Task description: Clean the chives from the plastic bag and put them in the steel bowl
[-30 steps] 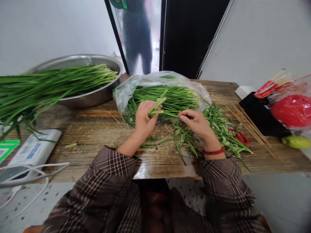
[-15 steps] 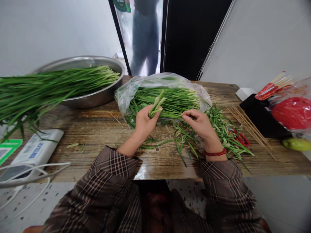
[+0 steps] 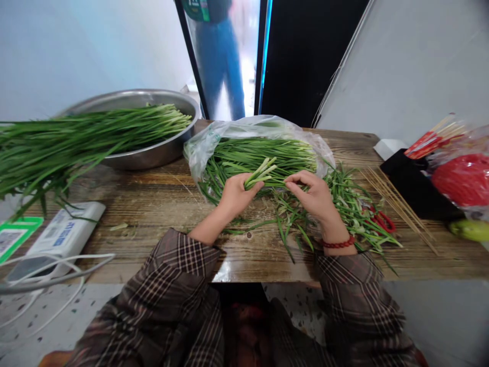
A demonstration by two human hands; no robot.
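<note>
My left hand [image 3: 237, 196] is closed round a small bunch of garlic chives [image 3: 260, 173], pale cut ends pointing up and right. Just to its right, my right hand [image 3: 312, 194] pinches at the tip of a chive stem that reaches across from the bunch. Behind both hands lies a clear plastic bag [image 3: 204, 148] with a thick pile of garlic chives [image 3: 248, 149] in it. Trimmed leaves and scraps [image 3: 349, 209] lie heaped beside and below my right hand.
A steel basin [image 3: 153, 157] at the left holds long chives [image 3: 103, 131] hanging over its rim. White scales [image 3: 63, 232] with cables lie nearer. At right are bamboo skewers [image 3: 401, 204], red-handled scissors [image 3: 384, 221] and a black box [image 3: 416, 188]. A person [image 3: 221, 61] stands behind the glass door.
My left hand has moved right and tilted the bunch toward my right hand, which stays in nearly the same place. The person behind the glass has shifted slightly left.
</note>
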